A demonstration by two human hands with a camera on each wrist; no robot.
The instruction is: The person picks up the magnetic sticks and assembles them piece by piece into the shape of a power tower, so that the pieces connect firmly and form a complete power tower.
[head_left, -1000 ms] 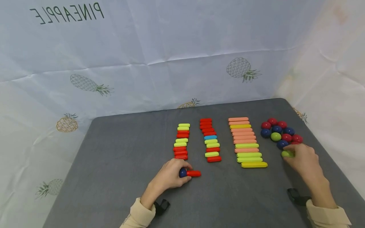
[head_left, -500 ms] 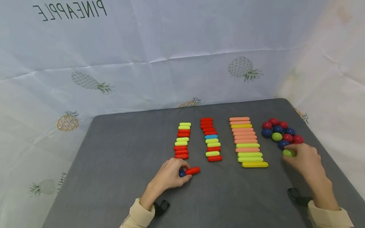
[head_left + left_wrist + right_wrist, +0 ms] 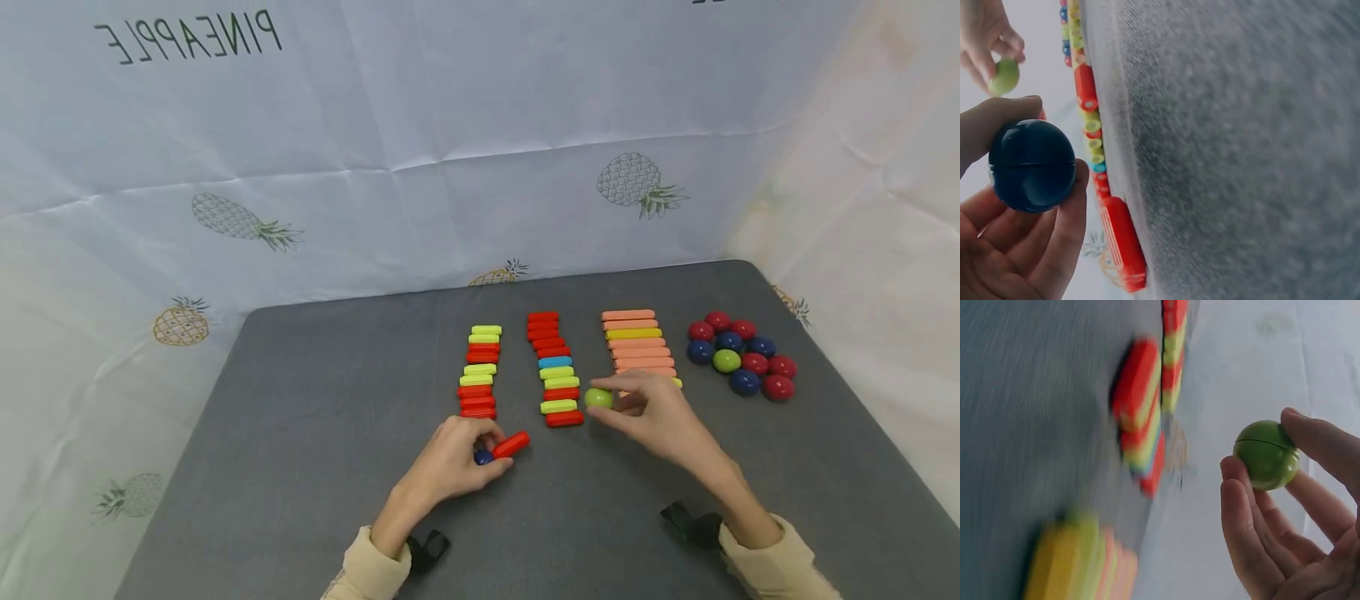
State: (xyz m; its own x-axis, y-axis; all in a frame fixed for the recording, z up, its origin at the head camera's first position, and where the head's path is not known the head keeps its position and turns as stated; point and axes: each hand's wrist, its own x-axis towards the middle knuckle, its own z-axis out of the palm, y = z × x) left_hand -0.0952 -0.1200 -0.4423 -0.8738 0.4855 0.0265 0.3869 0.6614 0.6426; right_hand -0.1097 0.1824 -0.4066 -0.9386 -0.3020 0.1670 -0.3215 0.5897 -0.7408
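My left hand (image 3: 448,458) grips a dark blue ball (image 3: 1032,165) with a thin seam round its middle. A red ribbed stick (image 3: 512,444) juts from the ball toward the upper right in the head view. Between thumb and fingers, my right hand (image 3: 663,417) pinches a lime green ball (image 3: 1265,456), also seamed. It hovers to the right of the middle row of short sticks (image 3: 559,382), and the hand hides the near part of the long-stick row (image 3: 636,343). Both balls show in the left wrist view, the green ball (image 3: 1005,76) farther off.
Left of the middle row lies another row of short red and yellow-green sticks (image 3: 480,368). Red, blue and green balls (image 3: 727,361) cluster at the dark grey table's (image 3: 337,400) right side. A white pineapple-print cloth (image 3: 450,208) hangs behind the table.
My right hand has carried the green ball away from the cluster, leftward to the middle, uncovering a red ball there. The red stick at my left hand has swung up at its free end.
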